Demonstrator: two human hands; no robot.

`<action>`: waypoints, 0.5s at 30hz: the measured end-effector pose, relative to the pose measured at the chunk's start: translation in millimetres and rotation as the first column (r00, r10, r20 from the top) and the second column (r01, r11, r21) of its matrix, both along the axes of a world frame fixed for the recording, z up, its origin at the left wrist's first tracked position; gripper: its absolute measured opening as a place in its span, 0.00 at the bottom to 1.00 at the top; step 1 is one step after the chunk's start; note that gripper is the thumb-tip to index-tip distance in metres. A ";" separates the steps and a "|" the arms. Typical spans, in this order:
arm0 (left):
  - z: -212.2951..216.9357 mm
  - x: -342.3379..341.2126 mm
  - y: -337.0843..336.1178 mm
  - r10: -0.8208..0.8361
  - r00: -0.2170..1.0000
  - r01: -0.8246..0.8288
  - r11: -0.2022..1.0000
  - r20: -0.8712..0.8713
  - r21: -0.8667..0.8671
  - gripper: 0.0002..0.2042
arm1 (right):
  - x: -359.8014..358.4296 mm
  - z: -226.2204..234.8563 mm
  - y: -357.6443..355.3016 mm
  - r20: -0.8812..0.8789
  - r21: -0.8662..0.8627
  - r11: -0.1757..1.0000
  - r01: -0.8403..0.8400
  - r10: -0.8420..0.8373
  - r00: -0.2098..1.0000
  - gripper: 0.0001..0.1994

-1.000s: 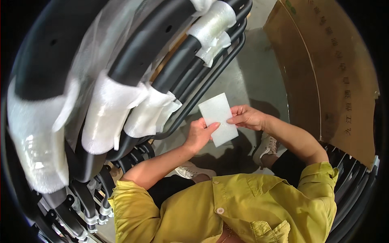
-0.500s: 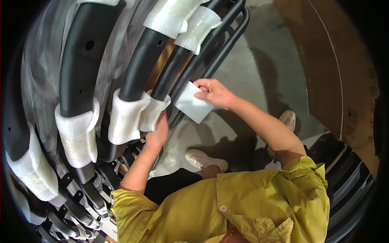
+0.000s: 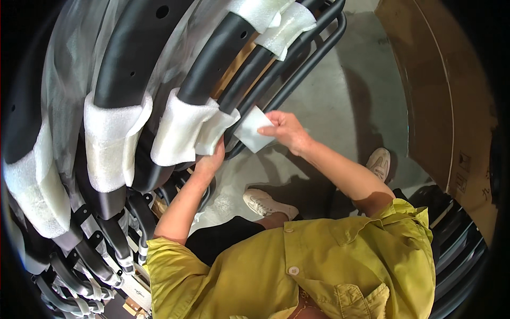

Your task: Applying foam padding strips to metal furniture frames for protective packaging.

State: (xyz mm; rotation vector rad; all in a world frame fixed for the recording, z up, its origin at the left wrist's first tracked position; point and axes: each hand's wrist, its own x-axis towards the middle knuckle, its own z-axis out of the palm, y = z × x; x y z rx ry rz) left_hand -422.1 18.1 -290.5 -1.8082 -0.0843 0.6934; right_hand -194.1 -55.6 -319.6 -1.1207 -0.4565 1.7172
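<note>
The person in the yellow-green shirt (image 3: 319, 266) bends over a stack of black curved frames (image 3: 133, 74) that lean together and fill the left half of the view. The right hand (image 3: 287, 130) pinches a small white foam sheet (image 3: 254, 129) by its right edge, thumb on top and fingers curled close beneath, so the sheet hangs out to the left of the hand. The sheet's left edge lies against the thin black tubes (image 3: 297, 69) at the right side of the stack, just beside the nearest foam wrap (image 3: 186, 130).

The left hand (image 3: 211, 159) reaches up to that wrap and presses against its lower right corner, where a loose flap of white foam sticks out. Its fingers are tucked behind the foam and the frame, so I cannot tell whether they are closed on anything or only pushing.

More white foam wraps sit on the other frames: one broad band (image 3: 114, 141) to the left of the first, another (image 3: 34, 194) near the stack's far left edge, and two (image 3: 276, 18) higher up on the tubes. Below the hands, on the grey concrete floor (image 3: 340, 80), stand the person's two light shoes (image 3: 265, 203). A brown cardboard panel (image 3: 441, 95) rises along the right.
</note>
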 end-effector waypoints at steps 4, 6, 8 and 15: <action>-4.7 9.7 -11.5 0.566 0.643 -0.206 0.777 0.516 -0.595 0.23 | -8.5 -2.8 -11.9 -0.095 -0.138 0.989 -0.060 0.047 0.994 0.07; 12.0 27.0 -20.5 0.490 0.746 -0.273 0.842 0.450 -0.465 0.22 | -10.6 -2.7 -11.6 -0.121 -0.164 0.985 -0.060 0.040 0.992 0.07; 12.9 28.3 -21.7 0.421 0.834 -0.314 0.893 0.356 -0.322 0.20 | -8.2 4.3 -8.2 -0.073 -0.159 0.987 -0.037 0.026 0.997 0.06; 14.4 23.2 -27.6 0.304 0.883 -0.248 0.949 0.357 -0.194 0.24 | 6.6 10.3 8.9 0.011 -0.132 0.984 -0.121 0.124 0.992 0.08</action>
